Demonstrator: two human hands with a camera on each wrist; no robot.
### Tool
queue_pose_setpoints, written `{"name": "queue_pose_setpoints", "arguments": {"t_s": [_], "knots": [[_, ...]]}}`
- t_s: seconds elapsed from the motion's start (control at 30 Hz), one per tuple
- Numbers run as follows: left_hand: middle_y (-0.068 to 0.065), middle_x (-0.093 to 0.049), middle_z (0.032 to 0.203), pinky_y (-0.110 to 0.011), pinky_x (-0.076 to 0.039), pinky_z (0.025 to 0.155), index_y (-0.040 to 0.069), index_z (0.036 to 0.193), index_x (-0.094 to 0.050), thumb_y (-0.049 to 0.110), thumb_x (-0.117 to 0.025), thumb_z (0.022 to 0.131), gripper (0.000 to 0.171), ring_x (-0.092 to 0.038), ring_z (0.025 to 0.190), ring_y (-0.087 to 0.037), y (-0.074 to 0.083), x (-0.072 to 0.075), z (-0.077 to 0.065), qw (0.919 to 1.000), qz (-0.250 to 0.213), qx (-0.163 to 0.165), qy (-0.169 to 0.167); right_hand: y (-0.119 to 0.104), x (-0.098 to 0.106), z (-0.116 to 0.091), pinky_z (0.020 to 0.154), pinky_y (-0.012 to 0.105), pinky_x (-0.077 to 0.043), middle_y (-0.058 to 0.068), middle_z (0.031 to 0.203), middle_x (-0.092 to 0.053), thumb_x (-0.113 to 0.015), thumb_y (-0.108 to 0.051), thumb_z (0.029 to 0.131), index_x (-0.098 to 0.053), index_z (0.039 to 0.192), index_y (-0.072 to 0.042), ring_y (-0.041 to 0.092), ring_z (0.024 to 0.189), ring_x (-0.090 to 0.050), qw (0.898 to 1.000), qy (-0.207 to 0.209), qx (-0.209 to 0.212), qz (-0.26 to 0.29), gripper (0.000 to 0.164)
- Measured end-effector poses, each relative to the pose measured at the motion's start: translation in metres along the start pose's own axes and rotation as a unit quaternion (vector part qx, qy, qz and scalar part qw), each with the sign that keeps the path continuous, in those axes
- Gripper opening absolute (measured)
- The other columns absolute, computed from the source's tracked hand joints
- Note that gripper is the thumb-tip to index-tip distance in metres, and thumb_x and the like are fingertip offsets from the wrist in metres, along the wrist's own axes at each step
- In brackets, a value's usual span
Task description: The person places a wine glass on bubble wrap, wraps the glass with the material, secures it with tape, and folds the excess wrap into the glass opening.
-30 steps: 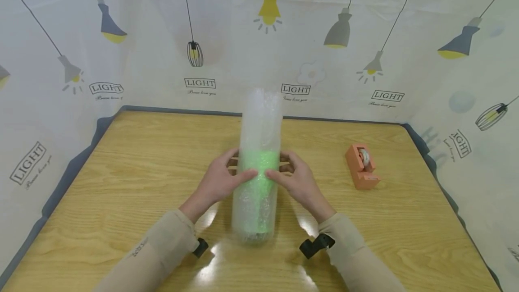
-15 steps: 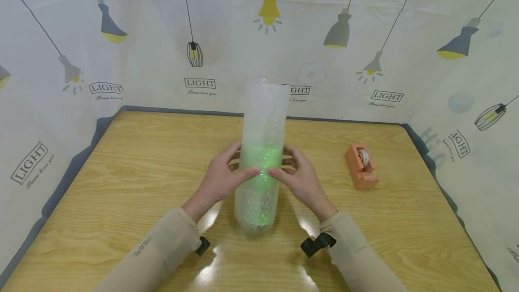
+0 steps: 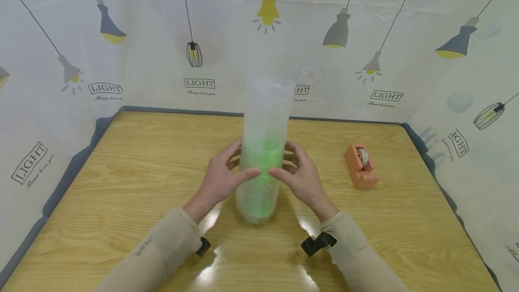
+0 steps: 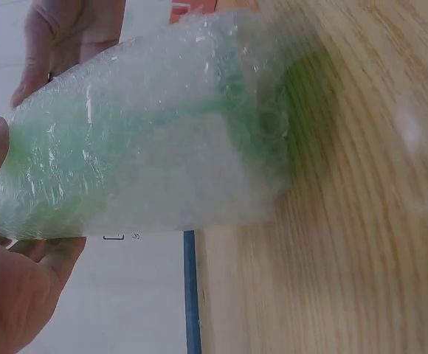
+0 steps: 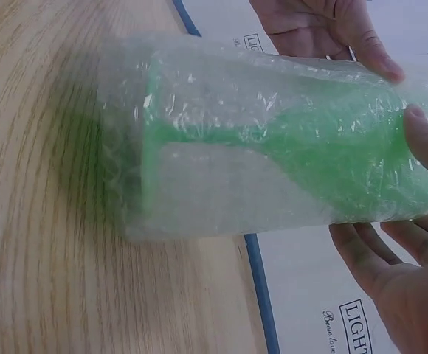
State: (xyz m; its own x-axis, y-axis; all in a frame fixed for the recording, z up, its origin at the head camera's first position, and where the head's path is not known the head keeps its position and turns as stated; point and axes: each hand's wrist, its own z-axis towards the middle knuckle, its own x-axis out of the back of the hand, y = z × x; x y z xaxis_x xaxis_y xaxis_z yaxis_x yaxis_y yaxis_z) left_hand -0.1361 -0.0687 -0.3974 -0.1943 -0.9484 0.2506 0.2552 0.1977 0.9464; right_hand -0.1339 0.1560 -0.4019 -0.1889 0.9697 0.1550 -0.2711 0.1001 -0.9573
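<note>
A roll of bubble wrap (image 3: 265, 107) surrounds a green stemmed glass (image 5: 325, 147), whose bowl, thin stem and flat foot show through the plastic in the right wrist view. My left hand (image 3: 220, 177) grips the roll from the left, thumb across the front. From the right my right hand (image 3: 304, 177) holds it the same way, and the two thumbs nearly meet. The roll leans away from me, foot end low over the table. Whether that end touches the wood I cannot tell. Wrap extends well above the glass, and the fingers behind it are partly hidden.
An orange tape dispenser (image 3: 361, 166) with a roll of clear tape stands to the right on the wooden table (image 3: 154, 148). A pale cloth backdrop (image 3: 227, 21) printed with lamps closes off the back and both sides.
The wrapped glass has tipped more upright: its top has moved up and slightly right, and its lower end has shifted away from me. Both hands keep their grip and have barely moved.
</note>
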Motion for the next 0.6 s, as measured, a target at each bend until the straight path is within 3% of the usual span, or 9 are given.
{"name": "queue_pose_setpoints", "arguments": {"t_s": [0.6], "knots": [[-0.005,-0.047,0.158,-0.043,-0.048,0.112,0.017,0.158,-0.040,0.011,-0.091,0.078,0.095,-0.052,0.139,-0.031,-0.0073,-0.0052,-0.0050,0.9973,0.018,-0.064,0.032,0.0027,-0.0021,-0.0002,0.110,0.051,-0.048,0.014,0.153,-0.047,-0.080,0.007,0.085,-0.038,0.153,-0.004,0.037,0.134,-0.053,0.999,0.001,0.043,-0.021,0.081]]}}
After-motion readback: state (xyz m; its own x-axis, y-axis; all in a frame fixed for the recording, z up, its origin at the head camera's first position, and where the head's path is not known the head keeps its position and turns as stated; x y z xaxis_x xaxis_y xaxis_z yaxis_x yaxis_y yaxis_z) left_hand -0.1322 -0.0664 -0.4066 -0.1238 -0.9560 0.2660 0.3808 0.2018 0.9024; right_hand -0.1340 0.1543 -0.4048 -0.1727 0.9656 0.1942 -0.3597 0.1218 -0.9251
